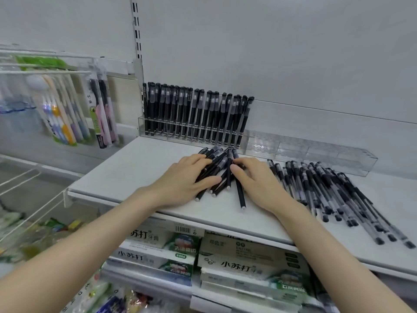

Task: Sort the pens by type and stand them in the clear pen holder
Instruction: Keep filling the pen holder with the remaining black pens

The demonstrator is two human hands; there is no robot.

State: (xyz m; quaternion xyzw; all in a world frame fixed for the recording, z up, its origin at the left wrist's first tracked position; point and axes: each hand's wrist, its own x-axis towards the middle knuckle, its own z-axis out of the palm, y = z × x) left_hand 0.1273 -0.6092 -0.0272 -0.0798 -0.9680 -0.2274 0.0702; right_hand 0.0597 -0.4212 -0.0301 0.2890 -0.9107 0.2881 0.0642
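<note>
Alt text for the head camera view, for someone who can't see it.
The left hand and right hand rest on a loose pile of black pens on a white shelf. Behind, a clear pen holder has standing black pens at its left end; clear-barrelled pens lie at the right.

A smooth, matt white finish is being shown by the shelf (135, 172). At its back the pen holder (316, 152) is being seen as clear glossy plastic, the black pens (194, 114) in it as matt. Below the shelf, glossy card boxes (248, 265) are being shown.
</note>
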